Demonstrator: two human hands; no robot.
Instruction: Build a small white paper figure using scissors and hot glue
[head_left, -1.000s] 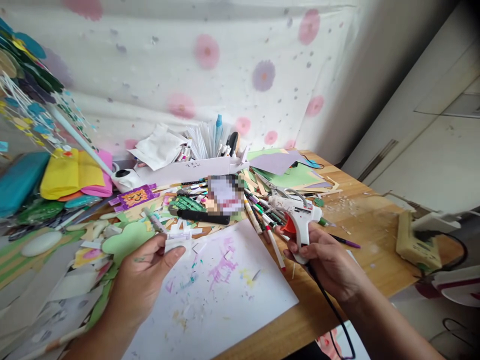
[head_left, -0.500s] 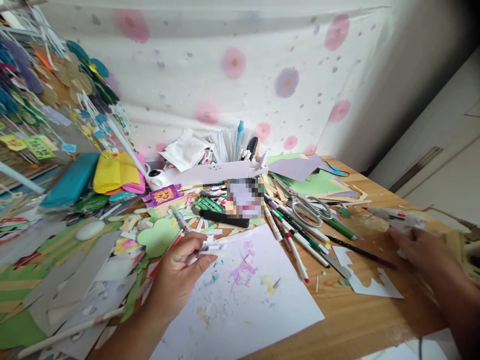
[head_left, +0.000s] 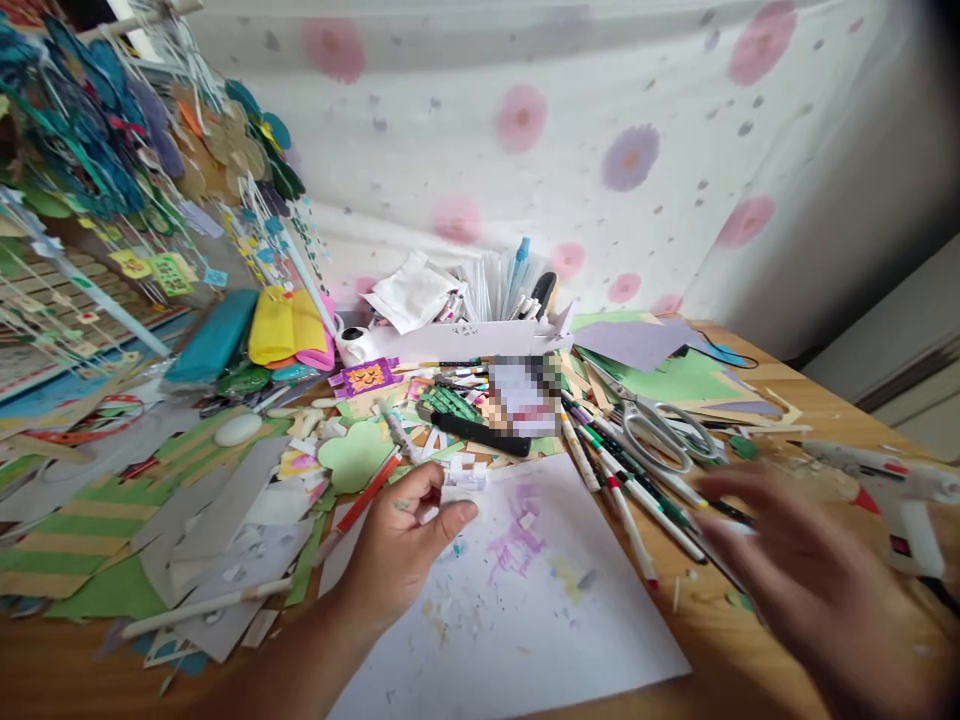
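Left hand [head_left: 401, 545] pinching; right hand [head_left: 799, 575] unclenched, blurred.

Flower-print cloth [head_left: 570, 80] at back; teal packet [head_left: 211, 340] beside yellow bundle [head_left: 279, 328]; purple-orange card [head_left: 366, 378] near green cutout [head_left: 358, 456].

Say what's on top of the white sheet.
On the white sheet: purple marks, yellow marks, small bits. The left hand, pinching a white piece, and its forearm cover part; anything there is hidden.
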